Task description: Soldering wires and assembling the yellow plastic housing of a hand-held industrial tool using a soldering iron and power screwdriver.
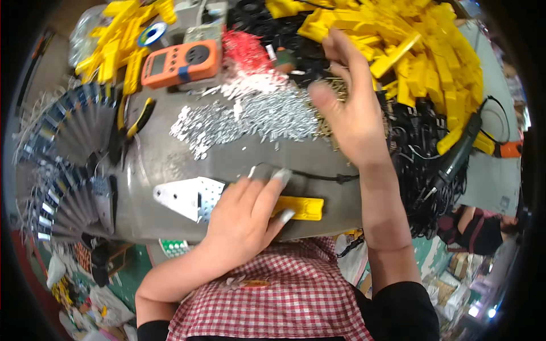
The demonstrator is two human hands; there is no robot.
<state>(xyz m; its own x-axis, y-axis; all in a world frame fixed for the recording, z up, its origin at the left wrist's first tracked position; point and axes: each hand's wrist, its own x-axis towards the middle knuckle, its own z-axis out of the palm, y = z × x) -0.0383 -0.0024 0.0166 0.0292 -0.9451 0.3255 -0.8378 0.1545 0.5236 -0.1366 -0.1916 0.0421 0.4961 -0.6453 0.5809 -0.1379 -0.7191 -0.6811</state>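
Observation:
My left hand (245, 211) presses on a yellow plastic part (304, 208) lying on the grey table (170, 165) at its near edge, fingers curled over it. A white metal bracket (185, 196) lies just left of that hand. My right hand (348, 102) hovers farther back with fingers spread, over a heap of small brass-coloured pieces (335, 91) next to a spread of small silver metal pieces (250, 116). It appears to hold nothing.
A big pile of yellow plastic parts (432, 62) fills the back right, another (122, 40) the back left. An orange meter (182, 61), yellow-handled pliers (136, 116), black cables (421, 165), a soldering iron (458, 153) and fanned rows of grey parts (68, 148) surround the work area.

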